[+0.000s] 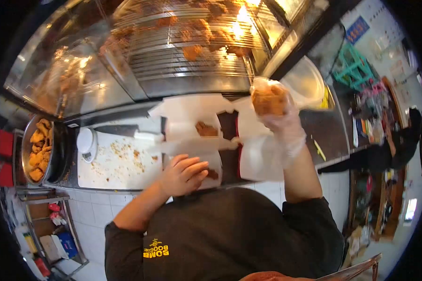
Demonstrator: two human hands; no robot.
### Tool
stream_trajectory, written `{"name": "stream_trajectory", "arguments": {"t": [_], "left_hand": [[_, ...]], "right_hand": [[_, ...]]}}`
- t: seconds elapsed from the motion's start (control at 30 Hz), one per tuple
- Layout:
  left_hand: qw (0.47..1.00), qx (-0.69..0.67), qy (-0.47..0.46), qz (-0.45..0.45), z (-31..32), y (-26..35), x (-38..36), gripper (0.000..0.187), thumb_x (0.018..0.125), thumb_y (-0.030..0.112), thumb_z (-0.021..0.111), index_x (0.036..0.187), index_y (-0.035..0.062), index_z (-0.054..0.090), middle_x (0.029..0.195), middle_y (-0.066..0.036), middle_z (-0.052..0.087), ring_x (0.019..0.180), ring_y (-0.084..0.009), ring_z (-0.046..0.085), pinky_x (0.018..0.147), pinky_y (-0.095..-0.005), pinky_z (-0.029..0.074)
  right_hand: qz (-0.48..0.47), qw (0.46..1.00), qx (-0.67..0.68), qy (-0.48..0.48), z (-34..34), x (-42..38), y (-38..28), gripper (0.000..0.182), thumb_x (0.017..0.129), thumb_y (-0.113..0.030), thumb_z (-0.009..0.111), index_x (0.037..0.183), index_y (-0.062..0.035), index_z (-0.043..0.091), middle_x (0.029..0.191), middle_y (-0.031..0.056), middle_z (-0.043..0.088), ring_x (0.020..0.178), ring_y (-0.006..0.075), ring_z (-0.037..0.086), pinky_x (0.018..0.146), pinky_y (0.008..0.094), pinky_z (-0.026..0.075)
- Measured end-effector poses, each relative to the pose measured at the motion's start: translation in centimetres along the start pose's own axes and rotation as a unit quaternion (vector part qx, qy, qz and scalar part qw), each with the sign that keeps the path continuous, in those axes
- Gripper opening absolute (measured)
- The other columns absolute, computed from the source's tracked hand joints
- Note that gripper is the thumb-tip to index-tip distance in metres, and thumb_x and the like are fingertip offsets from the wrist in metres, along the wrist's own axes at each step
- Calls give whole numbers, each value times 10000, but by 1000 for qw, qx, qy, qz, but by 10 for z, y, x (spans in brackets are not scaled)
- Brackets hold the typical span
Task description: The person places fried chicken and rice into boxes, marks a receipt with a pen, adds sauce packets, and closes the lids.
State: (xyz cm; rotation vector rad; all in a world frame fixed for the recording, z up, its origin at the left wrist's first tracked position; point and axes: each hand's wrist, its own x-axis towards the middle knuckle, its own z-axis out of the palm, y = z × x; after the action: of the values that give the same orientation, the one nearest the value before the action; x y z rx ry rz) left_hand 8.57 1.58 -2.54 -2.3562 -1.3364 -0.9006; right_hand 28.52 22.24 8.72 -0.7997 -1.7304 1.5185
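My right hand (pixel 283 124), in a clear plastic glove, is closed around a piece of fried chicken (pixel 269 99), held up over the right side of the counter. Bare, my left hand (pixel 185 175) rests at the front edge of an open paper box (pixel 187 108), its fingers apart. Brown pieces of food (pixel 206 129) lie inside the boxes in front of me. Another open white box (pixel 260 159) is below my right hand. Left of the boxes, crumbs are scattered over a white cutting board (pixel 119 171).
A heated glass case with food on wire racks (pixel 192 61) stands behind the counter. At the left are a metal bowl of fried pieces (pixel 50 150) and a white scale (pixel 86 141). A round, pale container (pixel 307 84) sits at the right; a person (pixel 389 147) is farther right.
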Motion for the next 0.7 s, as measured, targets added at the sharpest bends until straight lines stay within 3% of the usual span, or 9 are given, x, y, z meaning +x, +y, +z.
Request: {"name": "stream_trajectory", "arguments": {"t": [0.07,0.17,0.27,0.3,0.4,0.5,0.6,0.63,0.7], "left_hand": [[994,-74,-63,53,28,4,19,235,714,174,645,948,156,633,1099,-33,569,942,-177,545,802,-355,443],[972,-117,-179,100,62,24,47,222,737,158,609,957,132,629,1118,-44,565,884,-159,573,749,-314,455],[944,-112,-295,92,90,31,61,258,755,147,577,1008,115,615,1171,-62,542,875,-184,583,745,-314,471],[934,-108,-330,81,100,32,60,276,760,143,567,1031,110,608,1193,-68,531,876,-197,584,750,-319,477],[903,-88,-417,63,127,37,53,280,777,144,536,1042,78,596,1187,-102,535,882,-229,586,764,-338,489],[885,-100,-450,63,130,42,57,284,770,141,537,1036,59,596,1116,-129,559,875,-246,589,760,-344,499],[900,-115,-415,68,128,40,54,270,762,153,544,1000,40,602,997,-132,586,866,-255,593,755,-336,503],[912,-107,-388,75,131,41,51,238,763,154,542,963,45,610,947,-119,594,848,-251,600,746,-329,503],[935,-90,-331,90,137,43,47,185,763,156,537,889,55,627,846,-92,612,811,-243,614,728,-315,503]], "right_hand": [[59,929,366,-10,-27,-49,26,628,729,-22,661,1288,-47,376,1119,140,554,1020,275,578,832,386,518],[158,904,396,25,-57,-101,65,599,744,19,610,1291,-12,366,1131,162,549,1000,273,588,845,388,511],[274,921,272,53,-74,-127,128,595,742,7,619,1279,21,365,1079,168,579,951,258,604,827,370,509],[275,929,243,56,-75,-132,154,582,768,-23,631,1286,7,367,984,146,609,897,229,610,794,342,508],[242,933,261,43,-47,-120,178,535,786,-87,662,1244,-2,398,923,121,617,846,196,605,754,319,504],[269,950,159,-20,-42,-112,203,507,787,-167,693,1187,-8,423,958,115,613,845,189,601,747,322,501],[219,975,34,23,-21,-119,220,510,770,-199,712,1147,-3,429,975,115,611,840,209,607,732,318,500],[221,975,-38,9,-23,-120,221,584,727,-246,740,1154,3,430,1029,152,579,920,265,587,791,351,482],[123,948,-288,57,-19,-123,212,627,696,-270,753,1157,4,429,1063,178,549,983,300,555,842,373,457]]}}
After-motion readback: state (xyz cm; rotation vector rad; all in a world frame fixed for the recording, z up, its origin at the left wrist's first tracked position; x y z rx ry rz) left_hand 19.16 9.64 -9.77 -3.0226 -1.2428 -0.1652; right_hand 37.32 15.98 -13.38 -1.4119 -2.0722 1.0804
